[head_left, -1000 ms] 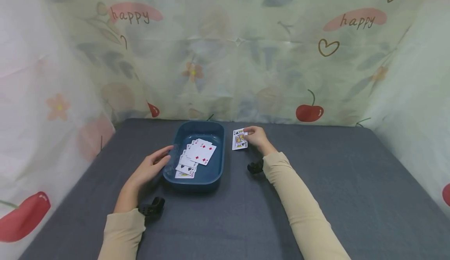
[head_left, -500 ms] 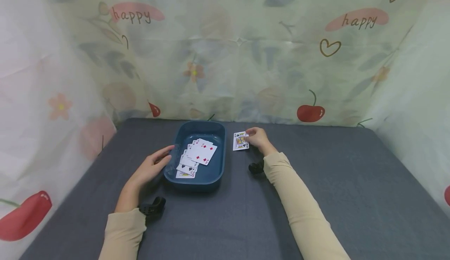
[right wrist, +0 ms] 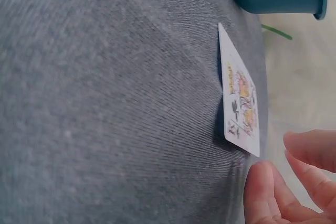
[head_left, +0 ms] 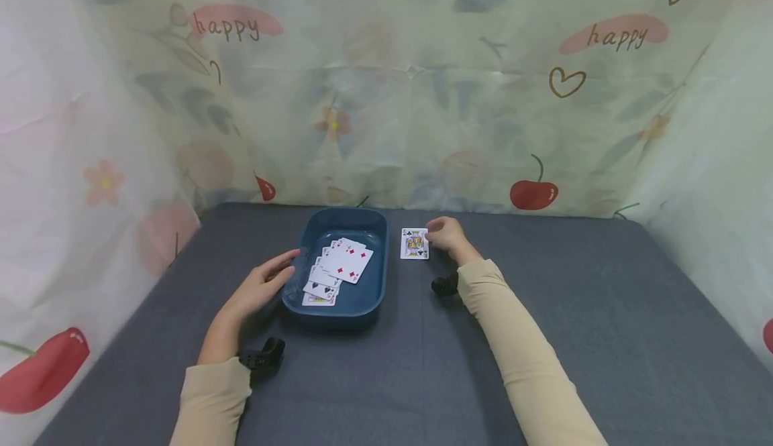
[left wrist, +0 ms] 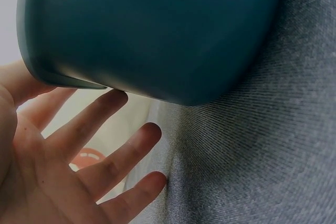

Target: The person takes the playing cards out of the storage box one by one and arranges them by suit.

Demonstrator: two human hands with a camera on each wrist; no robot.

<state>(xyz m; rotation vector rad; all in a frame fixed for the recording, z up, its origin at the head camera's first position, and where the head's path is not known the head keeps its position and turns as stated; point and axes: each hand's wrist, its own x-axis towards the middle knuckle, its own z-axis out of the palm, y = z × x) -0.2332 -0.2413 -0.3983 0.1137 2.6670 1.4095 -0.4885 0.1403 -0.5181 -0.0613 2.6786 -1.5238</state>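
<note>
One king card [head_left: 414, 243]: beside blue tub [head_left: 332, 317]
Left hand [head_left: 258, 288]: fingers spread, touching tub, no grip
Right hand [head_left: 447, 234]: fingers loosely bent, holding nothing, near card

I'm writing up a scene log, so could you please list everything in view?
Bin: 1, dark blue, on the table left of centre
Cards in the bin: several, white faces with red or black marks, overlapping; exact count unclear
King card: 1, white with coloured print, right of the bin
Table covering: 1, dark grey, under everything
Printed backdrop: count unclear, pale, behind and at both sides
Wrist devices: 2, black, one per wrist
Sleeves: 2, beige, on the forearms
Left hand: 1, bare, at the bin's left side
Right hand: 1, bare, beside the king card
</note>
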